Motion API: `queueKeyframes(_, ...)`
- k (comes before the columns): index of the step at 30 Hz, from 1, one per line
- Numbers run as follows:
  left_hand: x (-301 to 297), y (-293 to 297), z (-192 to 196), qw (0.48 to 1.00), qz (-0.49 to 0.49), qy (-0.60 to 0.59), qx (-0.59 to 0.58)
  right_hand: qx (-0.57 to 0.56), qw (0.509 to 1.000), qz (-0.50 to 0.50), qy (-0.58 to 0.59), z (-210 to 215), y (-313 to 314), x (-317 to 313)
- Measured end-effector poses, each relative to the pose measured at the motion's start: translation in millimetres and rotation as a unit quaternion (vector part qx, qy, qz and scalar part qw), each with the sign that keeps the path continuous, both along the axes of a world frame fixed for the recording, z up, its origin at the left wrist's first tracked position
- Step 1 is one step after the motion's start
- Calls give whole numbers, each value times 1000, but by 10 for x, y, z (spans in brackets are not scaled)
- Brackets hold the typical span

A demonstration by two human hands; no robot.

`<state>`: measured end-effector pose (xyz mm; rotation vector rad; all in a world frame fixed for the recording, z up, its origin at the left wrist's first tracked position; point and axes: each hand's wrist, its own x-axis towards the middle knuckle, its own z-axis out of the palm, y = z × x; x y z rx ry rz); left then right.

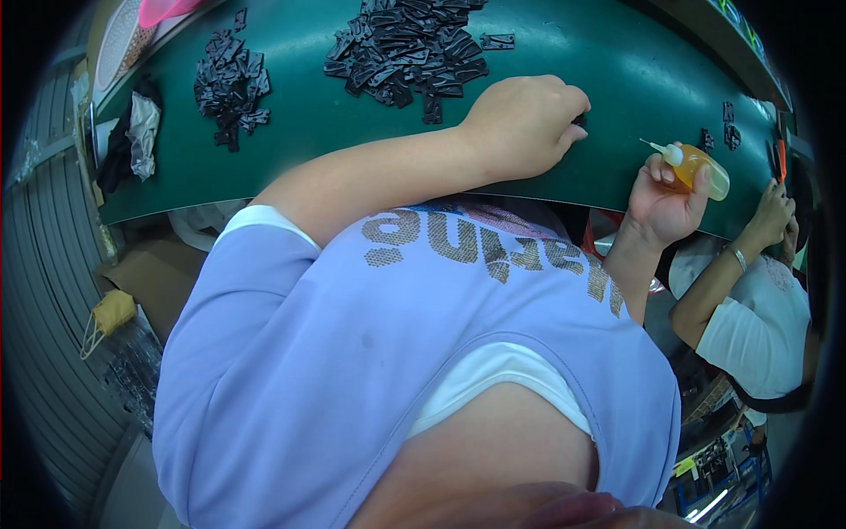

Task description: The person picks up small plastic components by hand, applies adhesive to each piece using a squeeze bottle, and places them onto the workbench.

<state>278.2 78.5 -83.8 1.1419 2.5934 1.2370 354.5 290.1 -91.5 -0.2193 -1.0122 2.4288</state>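
My left hand (525, 125) reaches across the green table with its fingers closed. Between thumb and forefinger a bit of a small black plastic part (579, 120) shows; the hand hides most of it. My right hand (665, 201) is wrapped round a small squeeze bottle (694, 169) holding amber liquid. The bottle is tilted, and its thin needle tip points left toward my left hand without touching it. Beyond my left forearm lies a large heap of flat black plastic parts (401, 57). A smaller heap of the same parts (231, 84) sits farther left.
One loose black part (498, 41) lies beside the large heap, and several (730, 128) are on the green table (582, 53) at right. A co-worker's hands (774, 216) are near an orange tool (781, 160). Crumpled cloth (144, 132) and a pink container (163, 9) are at left.
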Motion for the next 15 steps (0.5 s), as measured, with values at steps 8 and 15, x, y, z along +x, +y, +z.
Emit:
queueKeyframes(8, -534, -316, 513, 961, 150, 4, -231, 56, 998, -17, -15, -76, -85, -22)
queueKeyframes(15, -450, -267, 291, 988, 89, 39, -117, 109, 992, -62, -10, -35, -172, 15)
